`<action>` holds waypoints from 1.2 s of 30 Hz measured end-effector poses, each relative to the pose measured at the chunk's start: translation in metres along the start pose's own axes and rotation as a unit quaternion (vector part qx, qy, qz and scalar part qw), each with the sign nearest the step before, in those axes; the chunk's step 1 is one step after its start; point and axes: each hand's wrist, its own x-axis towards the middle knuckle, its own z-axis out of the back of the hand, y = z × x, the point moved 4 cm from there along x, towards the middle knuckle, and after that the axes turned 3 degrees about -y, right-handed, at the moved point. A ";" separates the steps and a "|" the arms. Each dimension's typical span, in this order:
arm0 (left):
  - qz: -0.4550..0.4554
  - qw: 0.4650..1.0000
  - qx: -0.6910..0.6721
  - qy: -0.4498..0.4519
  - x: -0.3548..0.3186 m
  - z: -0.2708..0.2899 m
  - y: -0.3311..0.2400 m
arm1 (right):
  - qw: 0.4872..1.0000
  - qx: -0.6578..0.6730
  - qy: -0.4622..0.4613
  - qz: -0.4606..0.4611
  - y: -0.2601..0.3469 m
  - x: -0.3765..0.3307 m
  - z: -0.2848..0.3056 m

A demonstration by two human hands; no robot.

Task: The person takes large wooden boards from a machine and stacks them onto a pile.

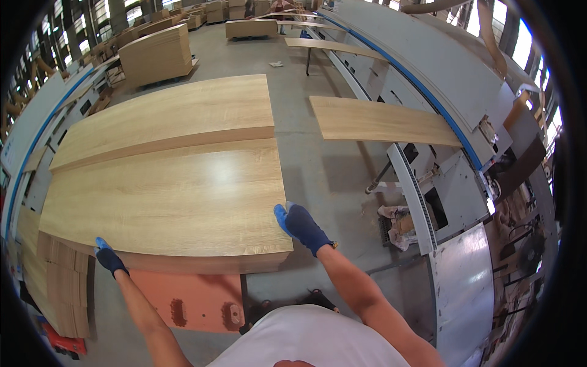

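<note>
A wide, light wood-grain panel (165, 196) tops the near stack of panels in front of me. My left hand (111, 258), in a dark blue glove with lighter blue fingertips, grips its near edge toward the left, the thumb on top. My right hand (302, 227), gloved alike, holds the panel's right edge near the front corner. The undersides of both grips are hidden. Directly behind lies a second stack of matching panels (171, 110), its front side showing as a low step.
At right, a long machine with a blue strip (460, 142) carries a wood panel (382, 120) jutting over the aisle. An orange-red board (183, 296) lies low before me. Narrow board stacks (66, 287) stand at left, a tall stack (156, 55) farther back. A person (281, 8) stands far off.
</note>
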 end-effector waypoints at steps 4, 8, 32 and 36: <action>0.002 1.000 -0.018 0.009 -0.003 -0.011 -0.008 | 0.998 -0.056 -0.042 0.000 0.005 -0.005 0.000; -0.040 0.975 -0.216 -0.001 0.007 -0.025 0.021 | 0.998 0.023 -0.063 -0.016 -0.011 -0.008 -0.008; 0.242 0.645 -0.115 0.716 -0.615 -0.108 -0.142 | 0.580 0.745 -0.181 -0.274 -0.374 -0.166 0.125; 0.295 0.539 -0.156 0.773 -0.665 -0.124 -0.166 | 0.549 0.727 -0.255 -0.324 -0.353 -0.149 0.181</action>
